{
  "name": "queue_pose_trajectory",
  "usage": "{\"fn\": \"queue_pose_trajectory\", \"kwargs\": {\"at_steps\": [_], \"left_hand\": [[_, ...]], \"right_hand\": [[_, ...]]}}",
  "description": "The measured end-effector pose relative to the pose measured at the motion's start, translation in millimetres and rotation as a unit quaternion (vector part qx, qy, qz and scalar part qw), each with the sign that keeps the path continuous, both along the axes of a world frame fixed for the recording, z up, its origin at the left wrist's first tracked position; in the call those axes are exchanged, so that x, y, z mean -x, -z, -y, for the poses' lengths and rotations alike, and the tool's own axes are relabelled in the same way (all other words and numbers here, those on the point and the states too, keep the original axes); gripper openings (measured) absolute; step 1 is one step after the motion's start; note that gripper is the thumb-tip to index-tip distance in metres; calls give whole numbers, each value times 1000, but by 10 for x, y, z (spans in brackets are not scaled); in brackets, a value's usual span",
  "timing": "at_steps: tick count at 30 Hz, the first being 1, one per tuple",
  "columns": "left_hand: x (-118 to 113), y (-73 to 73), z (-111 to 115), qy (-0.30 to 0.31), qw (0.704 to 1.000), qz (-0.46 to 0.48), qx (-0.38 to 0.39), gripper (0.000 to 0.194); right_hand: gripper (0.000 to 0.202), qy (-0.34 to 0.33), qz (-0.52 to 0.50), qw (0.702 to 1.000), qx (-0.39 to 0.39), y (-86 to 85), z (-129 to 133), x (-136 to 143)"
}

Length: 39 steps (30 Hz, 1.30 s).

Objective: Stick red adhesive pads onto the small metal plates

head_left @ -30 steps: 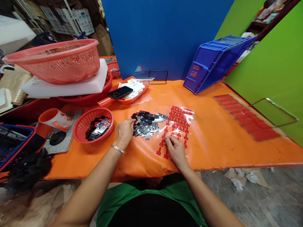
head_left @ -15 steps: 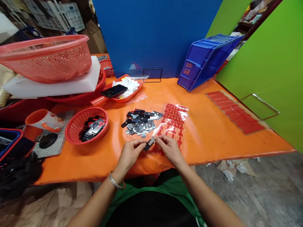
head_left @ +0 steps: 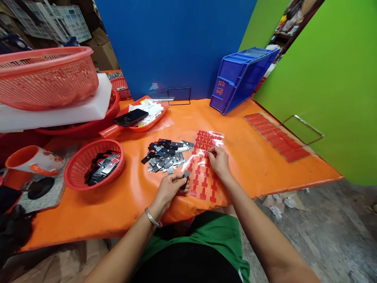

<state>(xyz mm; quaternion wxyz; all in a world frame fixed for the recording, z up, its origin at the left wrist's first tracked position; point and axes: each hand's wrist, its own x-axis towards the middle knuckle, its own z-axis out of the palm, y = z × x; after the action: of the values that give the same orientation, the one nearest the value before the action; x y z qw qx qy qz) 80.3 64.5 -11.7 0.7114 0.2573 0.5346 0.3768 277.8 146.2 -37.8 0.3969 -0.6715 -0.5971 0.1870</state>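
Observation:
Between the thumb and fingers of my left hand [head_left: 171,189] is a small black and silver metal piece [head_left: 185,179], held over the table's near side. My right hand [head_left: 218,160] reaches over a clear sheet of red T-shaped stickers [head_left: 204,181], its thumb and forefinger pinched together at the sheet's middle. Whatever is between those fingertips is too small to make out. Left of the sheet lies a loose pile of black and silver pieces [head_left: 167,155]. A red basket [head_left: 70,173] farther left holds more such pieces.
A red scoop [head_left: 113,131] holds white papers, with a black phone [head_left: 131,117] on top. An orange and white mug [head_left: 26,159] stands at the left. A blue crate [head_left: 232,80] and a red sheet [head_left: 277,135] are toward the right.
My right hand has let go of the metal piece and moved right and up over the sticker sheet. The piece stays in my left hand. The view has shifted right.

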Motion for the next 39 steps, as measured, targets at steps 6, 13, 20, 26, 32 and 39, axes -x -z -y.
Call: {"fn": "queue_pose_trajectory", "kwargs": {"at_steps": [6, 13, 20, 26, 32, 39], "left_hand": [[-89, -3, -238, 33, 999, 18, -8, 10], [-385, -25, -649, 14, 1000, 3, -19, 7], [-649, 59, -982, -22, 999, -15, -42, 11], [-711, 106, -1086, -20, 999, -25, -41, 10], [-720, 157, -1104, -22, 998, -33, -39, 11], [-725, 168, -1131, -24, 998, -37, -38, 12]], "right_hand": [[11, -19, 93, 994, 48, 113, -210, -83], [11, -10, 110, 989, 99, 78, -266, -67], [22, -14, 171, 985, 18, 136, -148, 7], [16, -7, 159, 987, 17, 130, -145, 3], [9, -21, 102, 994, -31, 110, -94, -18], [9, 56, -152, 987, -13, 105, -103, -159]]}}
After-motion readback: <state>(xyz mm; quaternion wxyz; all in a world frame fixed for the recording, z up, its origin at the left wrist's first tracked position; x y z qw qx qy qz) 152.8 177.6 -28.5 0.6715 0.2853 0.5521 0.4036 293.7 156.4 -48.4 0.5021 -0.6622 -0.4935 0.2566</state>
